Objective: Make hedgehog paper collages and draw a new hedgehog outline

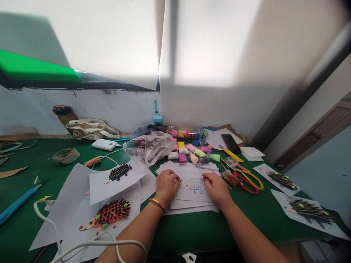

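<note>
A sheet with a hedgehog drawn in blue outline (196, 185) lies on a small stack of white paper (192, 211). My left hand (166, 187) rests on the left part of the sheet, its fingers bent and loosely apart, gripping nothing. On the right side, my right hand (217, 188) touches the paper beside the hedgehog's back, fingers loosely spread and holding nothing. Small packets of coloured clay (182, 157) are scattered just behind the stack, and a marker (207, 167) lies at its rear edge.
Decorated hedgehog pictures lie left (111, 215) and right (279, 179). Red-handled scissors (248, 185), yellow-handled scissors (256, 177), a yellow cutter (233, 155) and a phone (231, 143) are at right. A plastic bag (150, 146) stands behind; a white cable (104, 242) crosses the left front.
</note>
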A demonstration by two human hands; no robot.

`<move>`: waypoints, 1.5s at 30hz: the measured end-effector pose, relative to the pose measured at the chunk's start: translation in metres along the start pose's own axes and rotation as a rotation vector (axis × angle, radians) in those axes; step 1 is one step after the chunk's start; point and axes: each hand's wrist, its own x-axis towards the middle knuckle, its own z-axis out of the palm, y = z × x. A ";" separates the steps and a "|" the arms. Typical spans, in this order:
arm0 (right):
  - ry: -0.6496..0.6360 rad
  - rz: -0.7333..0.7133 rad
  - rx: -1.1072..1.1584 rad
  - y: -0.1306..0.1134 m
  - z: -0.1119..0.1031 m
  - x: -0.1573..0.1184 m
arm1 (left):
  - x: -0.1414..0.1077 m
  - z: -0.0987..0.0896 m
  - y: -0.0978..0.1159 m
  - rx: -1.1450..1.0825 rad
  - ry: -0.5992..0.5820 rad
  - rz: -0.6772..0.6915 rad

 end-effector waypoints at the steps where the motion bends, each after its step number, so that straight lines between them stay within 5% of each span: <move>1: 0.001 -0.001 0.001 0.000 0.000 0.000 | 0.000 0.000 0.000 -0.007 0.010 0.004; 15: 0.025 -0.026 -0.018 0.001 -0.001 0.003 | 0.001 -0.005 -0.003 -0.347 0.182 0.006; 22: 0.108 0.049 -0.374 0.034 -0.030 0.061 | 0.000 -0.005 0.000 -0.384 0.184 0.023; 27: -0.021 0.162 -0.577 0.059 -0.032 0.101 | 0.000 -0.004 0.000 -0.393 0.186 0.027; 34: -0.106 0.161 -0.616 0.060 -0.021 0.107 | -0.001 -0.006 -0.001 -0.388 0.173 0.013; 45: -0.121 0.222 -0.522 0.065 -0.034 0.126 | -0.001 -0.003 0.001 -0.410 0.161 0.008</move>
